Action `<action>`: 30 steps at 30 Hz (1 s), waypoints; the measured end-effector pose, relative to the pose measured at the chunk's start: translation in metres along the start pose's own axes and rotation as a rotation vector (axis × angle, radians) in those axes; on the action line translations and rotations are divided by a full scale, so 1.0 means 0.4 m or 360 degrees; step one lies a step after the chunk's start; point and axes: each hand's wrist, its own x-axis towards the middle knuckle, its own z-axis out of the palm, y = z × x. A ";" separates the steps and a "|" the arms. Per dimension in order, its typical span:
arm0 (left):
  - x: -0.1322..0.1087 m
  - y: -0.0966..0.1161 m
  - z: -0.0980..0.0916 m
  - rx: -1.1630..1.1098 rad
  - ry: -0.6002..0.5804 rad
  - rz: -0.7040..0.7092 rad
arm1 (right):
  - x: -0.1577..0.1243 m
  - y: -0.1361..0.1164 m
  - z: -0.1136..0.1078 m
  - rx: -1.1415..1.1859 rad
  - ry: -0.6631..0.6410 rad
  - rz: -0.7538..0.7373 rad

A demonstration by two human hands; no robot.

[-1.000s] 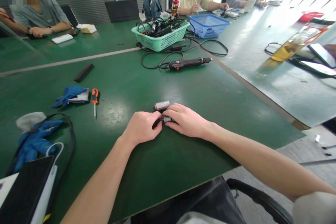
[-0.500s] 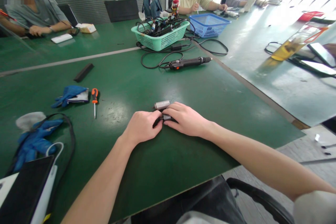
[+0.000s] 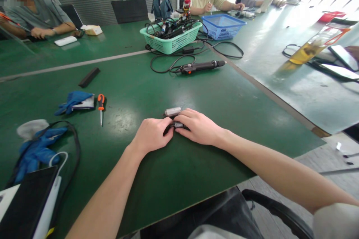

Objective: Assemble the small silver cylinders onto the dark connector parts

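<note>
Both my hands meet over the green table [image 3: 196, 171]. My left hand [image 3: 153, 134] is closed, thumb and fingers pinching the left end of a dark elongated part [image 3: 177, 124] with a greyish middle. Its right end is gripped by my right hand [image 3: 199, 127], whose fingers curl over it from above. Most of this part is hidden under the fingers, and I cannot make out its kind. Just behind the fingertips lies a silvery metal cylinder [image 3: 173, 111], close to my right index finger; whether it joins the dark part cannot be seen.
A corded electric screwdriver [image 3: 202, 67] lies ahead, before a green basket [image 3: 171, 44] of tools and a blue basket [image 3: 224, 28]. To the left are an orange-handled screwdriver [image 3: 101, 108], blue gloves [image 3: 75, 102], a black bar [image 3: 89, 77] and a phone [image 3: 30, 201]. Several people sit around.
Very little differs. The dark part between my fingers seems turned or shifted very slightly, while both hands keep their places.
</note>
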 end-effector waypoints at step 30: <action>0.001 0.003 -0.002 0.0002 0.0044 -0.0061 | 0.001 0.001 -0.010 -0.0029 0.0002 0.0075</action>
